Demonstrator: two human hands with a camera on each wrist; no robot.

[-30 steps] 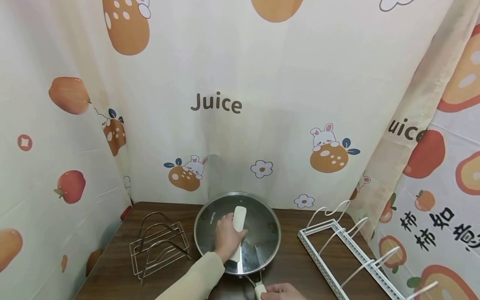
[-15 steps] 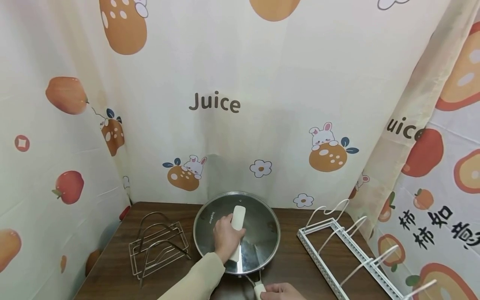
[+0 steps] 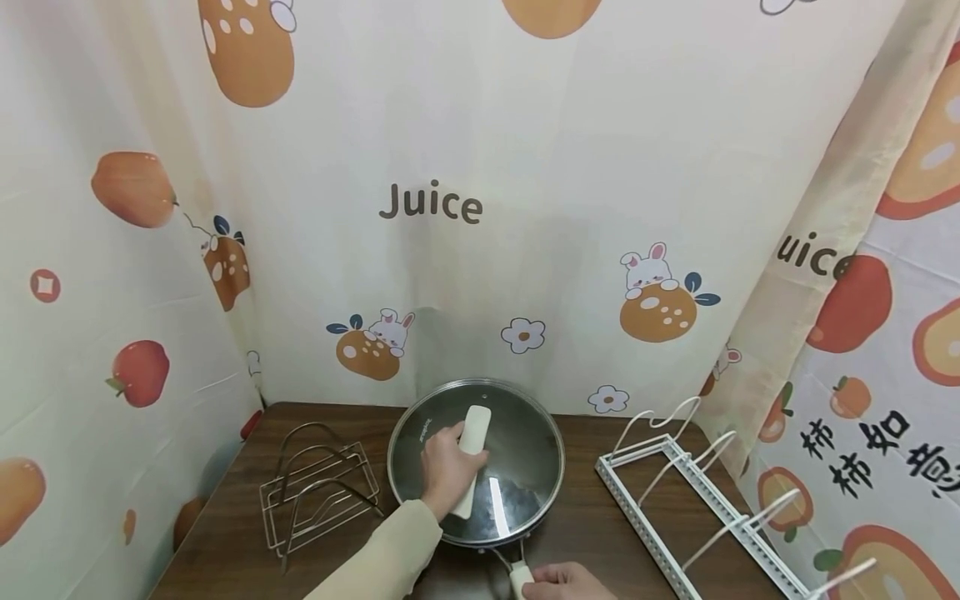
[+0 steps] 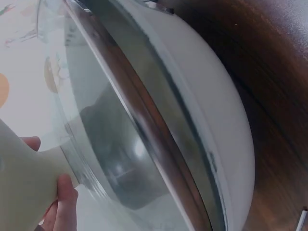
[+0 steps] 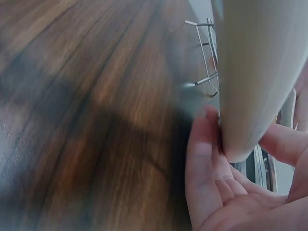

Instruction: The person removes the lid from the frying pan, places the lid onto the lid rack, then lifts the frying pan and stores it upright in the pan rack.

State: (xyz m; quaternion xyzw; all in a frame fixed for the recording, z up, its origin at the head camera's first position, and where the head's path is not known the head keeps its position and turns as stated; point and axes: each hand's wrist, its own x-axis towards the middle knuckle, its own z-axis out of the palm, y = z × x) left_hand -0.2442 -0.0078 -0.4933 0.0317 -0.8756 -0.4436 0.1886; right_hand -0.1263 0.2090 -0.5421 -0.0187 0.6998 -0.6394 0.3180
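Note:
My left hand (image 3: 447, 468) grips the long cream handle of a glass lid (image 3: 521, 442) with a steel rim. In the left wrist view a gap shows between the lid's rim (image 4: 139, 115) and the white-sided pan (image 4: 226, 115) below, so the lid is raised and tilted on that side. At the bottom of the head view my right hand (image 3: 566, 582) holds the pan's cream handle (image 3: 518, 577). The right wrist view has its fingers (image 5: 201, 168) curled around the handle's end. The pan's inside is seen only dimly through the glass.
A metal wire rack (image 3: 318, 492) stands left of the pan on the dark wooden table (image 3: 217, 542). To the right lies a white rack (image 3: 645, 521) with wire loops sticking up. Printed curtains hang behind and at both sides.
The lid has risen slightly off the pan in my left hand, and the glare on its glass has shifted. My right hand stays on the pan handle.

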